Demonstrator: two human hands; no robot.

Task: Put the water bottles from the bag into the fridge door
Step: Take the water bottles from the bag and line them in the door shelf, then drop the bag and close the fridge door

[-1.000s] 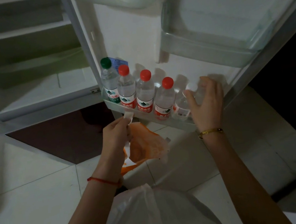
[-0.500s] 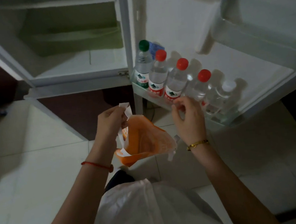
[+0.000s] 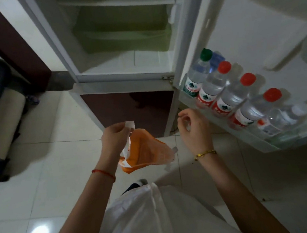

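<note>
Head view: five water bottles (image 3: pixel 217 85) shelved in fridge door (image 3: pixel 272 136), my left hand (image 3: pixel 115 139) pinching limp bag (image 3: pixel 145 152), right hand (image 3: pixel 193 130) loose, empty; next, check bag for remainder

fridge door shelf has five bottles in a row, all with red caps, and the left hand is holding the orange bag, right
Not quite. The head view shows five bottles on the fridge door shelf, but only three caps are red: the nearest the hinge is a green cap and the far one a white cap. The left hand does hold the orange bag.
</note>
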